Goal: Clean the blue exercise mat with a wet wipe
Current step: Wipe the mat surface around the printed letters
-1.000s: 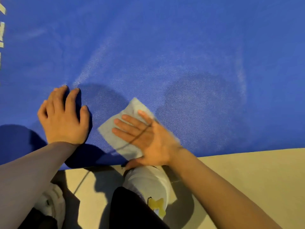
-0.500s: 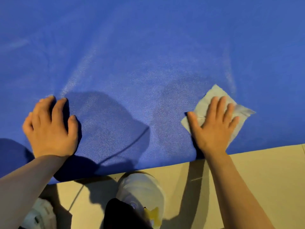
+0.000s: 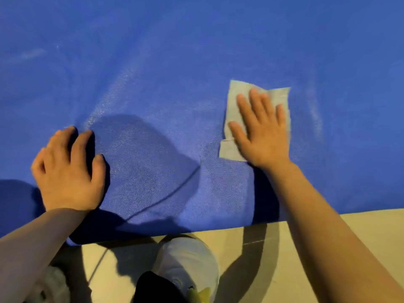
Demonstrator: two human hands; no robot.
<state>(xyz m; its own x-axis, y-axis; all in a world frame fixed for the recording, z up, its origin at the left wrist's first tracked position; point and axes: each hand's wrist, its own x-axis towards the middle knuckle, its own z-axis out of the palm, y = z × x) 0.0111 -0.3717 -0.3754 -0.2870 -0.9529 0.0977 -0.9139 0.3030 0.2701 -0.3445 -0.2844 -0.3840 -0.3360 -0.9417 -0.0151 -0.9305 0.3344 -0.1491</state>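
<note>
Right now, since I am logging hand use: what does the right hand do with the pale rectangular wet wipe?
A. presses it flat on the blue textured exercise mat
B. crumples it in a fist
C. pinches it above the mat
A: the right hand lies with straight fingers on the pale rectangular wet wipe, flat on the blue textured exercise mat.

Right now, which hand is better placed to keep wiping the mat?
The right hand: it lies flat on the wet wipe, pressing it to the blue mat. The left hand only rests on bare mat.

Blue mat [image 3: 196,51] — pale grey wipe [image 3: 235,101]
</note>
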